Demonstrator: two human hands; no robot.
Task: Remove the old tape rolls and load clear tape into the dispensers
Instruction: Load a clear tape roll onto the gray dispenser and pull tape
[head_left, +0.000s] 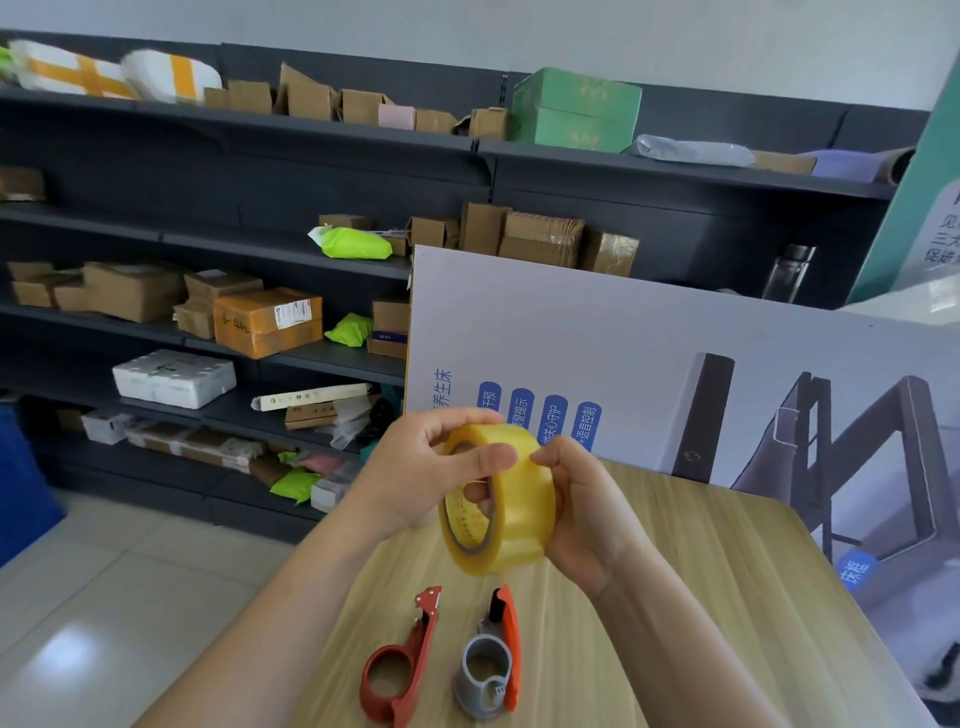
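Observation:
I hold a roll of clear yellowish tape (514, 512) above the wooden table (691, 582) with both hands. My left hand (415, 475) grips it from the left, thumb across the front edge and fingers through the core. My right hand (587, 514) cups its right side, fingertips at the top edge. Below the roll, two dispensers lie flat on the table with no tape on them: a red one (400, 665) on the left and a grey-and-orange one (491, 667) on the right.
A large printed box panel (649, 364) stands at the table's far edge. Dark shelving (234, 218) with several cardboard boxes and parcels fills the back wall. Tiled floor (104, 597) lies left of the table. A teal box (919, 182) rises at far right.

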